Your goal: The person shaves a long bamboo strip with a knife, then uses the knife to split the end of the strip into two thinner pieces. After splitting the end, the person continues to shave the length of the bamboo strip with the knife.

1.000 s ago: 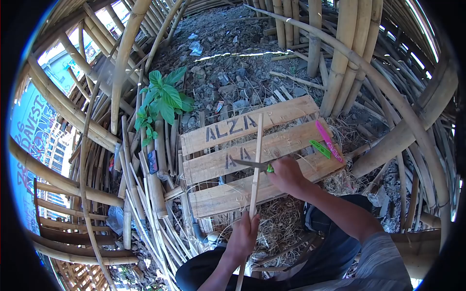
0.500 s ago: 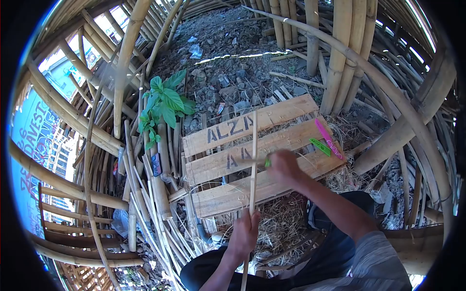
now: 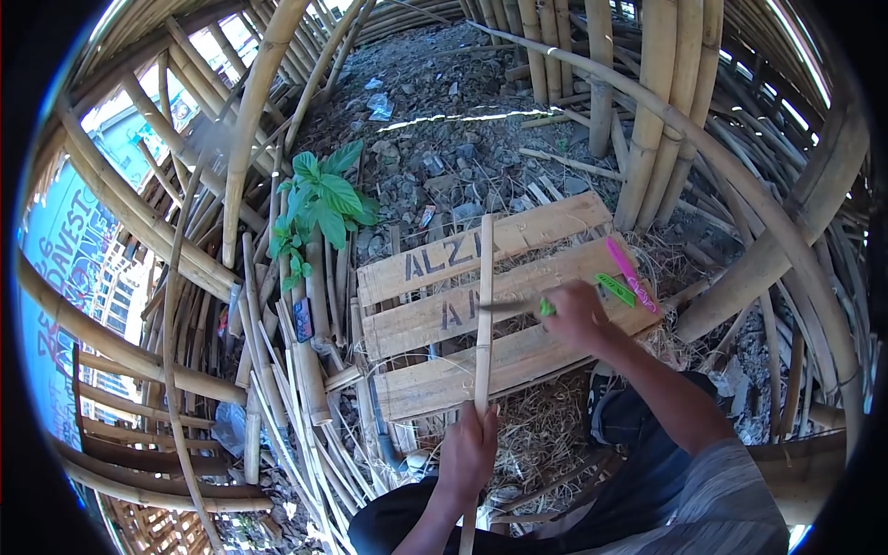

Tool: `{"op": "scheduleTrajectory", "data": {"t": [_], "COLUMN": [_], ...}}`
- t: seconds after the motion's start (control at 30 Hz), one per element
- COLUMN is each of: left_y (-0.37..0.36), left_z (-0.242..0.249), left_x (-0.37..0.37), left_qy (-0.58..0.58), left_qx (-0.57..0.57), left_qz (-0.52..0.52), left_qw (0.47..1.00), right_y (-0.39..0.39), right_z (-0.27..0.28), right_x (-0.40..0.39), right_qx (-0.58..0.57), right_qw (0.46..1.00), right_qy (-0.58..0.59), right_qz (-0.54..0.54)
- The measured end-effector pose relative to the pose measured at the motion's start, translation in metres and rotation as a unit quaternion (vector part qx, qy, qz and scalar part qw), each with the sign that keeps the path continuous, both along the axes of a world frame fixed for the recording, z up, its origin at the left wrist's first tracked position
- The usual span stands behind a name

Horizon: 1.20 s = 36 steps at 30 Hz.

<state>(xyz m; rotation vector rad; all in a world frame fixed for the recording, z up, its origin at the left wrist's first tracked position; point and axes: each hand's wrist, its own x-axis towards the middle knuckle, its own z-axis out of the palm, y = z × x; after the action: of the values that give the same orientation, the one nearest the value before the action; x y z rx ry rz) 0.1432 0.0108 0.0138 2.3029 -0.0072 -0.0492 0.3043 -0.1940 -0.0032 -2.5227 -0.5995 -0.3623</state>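
Observation:
My left hand (image 3: 467,455) is wrapped round the lower part of a long bamboo strip (image 3: 485,361), which stands roughly lengthwise in front of me across a slatted wooden crate (image 3: 425,384). In my right hand (image 3: 575,314) is a knife (image 3: 509,306) with a green handle. Its blade points left and meets the strip above my left hand. On the crate's right side lie a pink sheath-like piece (image 3: 631,276) and a green one (image 3: 615,289), both with writing on them.
Thin bamboo strips (image 3: 301,444) lie in a bundle on the left, near a leafy green plant (image 3: 324,199). Thick bamboo poles (image 3: 661,111) rise at the back right. Rubble covers the ground (image 3: 435,120) behind the crate. Straw-like shavings (image 3: 546,425) lie under and before it.
My right hand and the knife have moved slightly right, and the blade shows more clearly against the strip. My left hand keeps its grip. The whole view has shifted a little.

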Motion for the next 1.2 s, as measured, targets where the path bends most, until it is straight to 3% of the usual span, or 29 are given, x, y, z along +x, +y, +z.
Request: {"op": "scheduleTrajectory", "data": {"t": [0.07,0.17,0.33,0.4,0.43,0.5,0.57,0.63,0.73,0.77,0.83,0.87,1.0,1.07,1.1,1.13,1.2], "left_y": [-0.001,-0.003,-0.012,-0.013,-0.013,-0.011,-0.008,-0.003,-0.007,-0.010,-0.017,-0.025,-0.034,-0.027,-0.024,-0.023,-0.017], "left_z": [-0.004,-0.011,0.000,-0.005,-0.007,-0.007,-0.007,-0.007,-0.002,-0.008,-0.026,-0.010,0.009,0.004,0.004,0.014,0.014], "left_x": [-0.001,-0.006,-0.014,-0.017,-0.018,-0.015,-0.009,-0.004,-0.010,-0.016,-0.032,-0.033,-0.027,-0.019,-0.016,-0.010,-0.009], "left_qy": [0.007,-0.028,0.017,0.021,0.025,0.038,0.049,0.041,0.045,0.045,0.008,0.068,0.110,0.076,0.047,0.121,0.099], "left_qx": [0.026,0.061,0.084,0.074,0.065,0.057,0.049,0.012,-0.017,-0.019,-0.021,-0.044,-0.112,-0.105,-0.099,-0.107,-0.094], "left_qz": [0.010,-0.008,0.004,-0.009,-0.019,-0.014,-0.001,0.008,-0.016,-0.019,-0.108,-0.095,-0.111,-0.095,-0.078,-0.039,-0.016], "left_qw": [1.000,0.998,0.996,0.997,0.997,0.998,0.998,0.999,0.999,0.999,0.994,0.992,0.981,0.987,0.991,0.986,0.990], "right_y": [0.016,0.027,0.023,0.017,0.015,0.011,0.022,0.032,0.026,0.017,-0.018,-0.039,-0.097,-0.110,-0.117,-0.125,-0.149], "right_z": [-0.007,-0.012,-0.022,-0.026,-0.025,-0.020,-0.022,-0.018,-0.018,-0.003,0.011,0.003,-0.021,-0.005,0.011,0.022,0.022], "right_x": [-0.018,-0.029,-0.004,0.016,0.017,0.014,-0.008,-0.031,-0.011,0.007,0.044,0.057,0.074,0.071,0.068,0.067,0.068], "right_qx": [0.015,0.005,0.007,-0.008,-0.008,0.047,0.018,-0.013,-0.010,0.030,-0.033,-0.012,-0.018,0.155,0.202,0.247,0.231], "right_qw": [0.997,0.995,1.000,0.994,0.994,0.988,0.990,0.989,0.998,0.966,0.961,0.965,0.950,0.942,0.916,0.886,0.906], "right_qy": [-0.016,0.010,0.011,0.067,0.069,0.140,0.136,0.101,0.046,0.229,0.150,0.109,0.118,0.188,0.233,0.278,0.212], "right_qz": [0.074,0.101,0.026,-0.087,-0.089,-0.039,-0.008,0.111,0.033,-0.116,-0.228,-0.237,-0.289,-0.232,-0.256,-0.278,-0.284]}}
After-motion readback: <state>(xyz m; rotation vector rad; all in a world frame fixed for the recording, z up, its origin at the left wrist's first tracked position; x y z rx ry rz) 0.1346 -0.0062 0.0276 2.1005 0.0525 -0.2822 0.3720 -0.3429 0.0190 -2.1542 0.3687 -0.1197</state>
